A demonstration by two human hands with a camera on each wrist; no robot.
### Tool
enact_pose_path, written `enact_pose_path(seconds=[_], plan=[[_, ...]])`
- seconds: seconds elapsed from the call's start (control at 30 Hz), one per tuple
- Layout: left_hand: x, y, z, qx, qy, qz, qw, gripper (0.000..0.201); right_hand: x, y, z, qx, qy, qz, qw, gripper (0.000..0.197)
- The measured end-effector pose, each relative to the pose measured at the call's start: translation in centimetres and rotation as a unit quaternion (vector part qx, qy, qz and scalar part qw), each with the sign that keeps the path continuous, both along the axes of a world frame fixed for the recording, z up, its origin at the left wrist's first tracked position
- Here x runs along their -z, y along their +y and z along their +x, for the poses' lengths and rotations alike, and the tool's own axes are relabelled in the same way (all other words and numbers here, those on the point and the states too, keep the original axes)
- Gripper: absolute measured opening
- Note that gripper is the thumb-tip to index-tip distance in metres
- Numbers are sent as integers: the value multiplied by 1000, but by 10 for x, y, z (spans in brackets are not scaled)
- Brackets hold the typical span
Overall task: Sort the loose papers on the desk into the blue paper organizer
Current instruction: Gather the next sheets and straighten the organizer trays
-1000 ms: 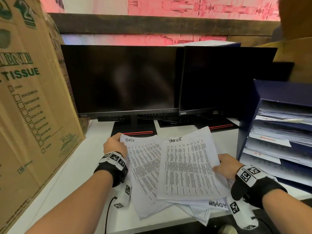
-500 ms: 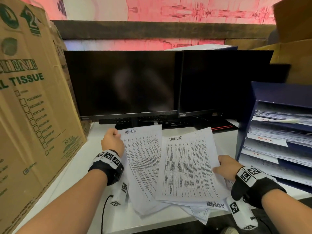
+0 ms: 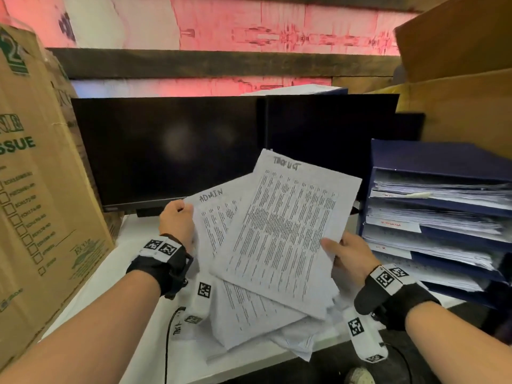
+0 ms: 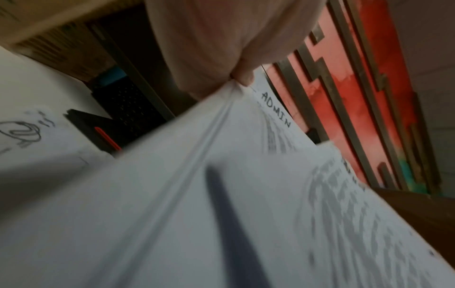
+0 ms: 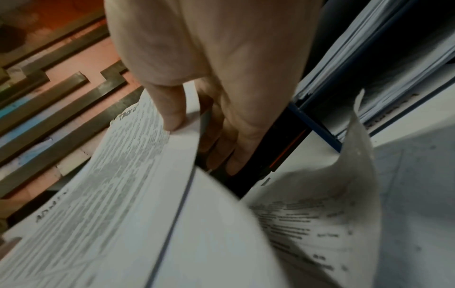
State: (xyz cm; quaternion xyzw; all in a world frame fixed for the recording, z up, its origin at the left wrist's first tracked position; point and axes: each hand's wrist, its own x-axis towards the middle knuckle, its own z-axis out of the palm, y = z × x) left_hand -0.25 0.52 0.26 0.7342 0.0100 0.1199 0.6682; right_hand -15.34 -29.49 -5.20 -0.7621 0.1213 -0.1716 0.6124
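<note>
My left hand (image 3: 177, 220) pinches the top left corner of a printed sheaf headed ADMIN (image 3: 219, 217), seen close in the left wrist view (image 4: 275, 109). My right hand (image 3: 346, 252) grips the right edge of a second sheaf headed with a task-list title (image 3: 288, 231), thumb on top and fingers beneath (image 5: 221, 148). That sheaf is tilted up over the ADMIN papers. More loose papers (image 3: 277, 322) lie underneath on the white desk (image 3: 110, 286). The blue paper organizer (image 3: 432, 159) stands at the right, its shelves stacked with labelled papers.
Two dark monitors (image 3: 171, 151) stand behind the papers. A large cardboard tissue box (image 3: 41, 203) walls off the left side. More cardboard boxes (image 3: 457, 79) rise behind the organizer. A black cable (image 3: 169, 328) runs off the desk's front edge.
Both hands have lifted their sheaves off the desk. The task-list sheaf has risen and swung right toward the organizer; the ADMIN sheaf now sits partly behind it.
</note>
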Motion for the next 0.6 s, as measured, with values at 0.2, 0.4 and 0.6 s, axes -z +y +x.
enact_pose_path(seconds=[0.2,0.4,0.6], plan=[[12,-46,-31,123,26,20,992,19,-8,-4,-17,-39,-7,11,999,26],[32,-85,-58,274,145,-27,950,29,6,-28,-48,47,13,-4,999,17],[45,-105,-79,350,195,60,914,16,12,-52,-79,77,31,56,995,22]])
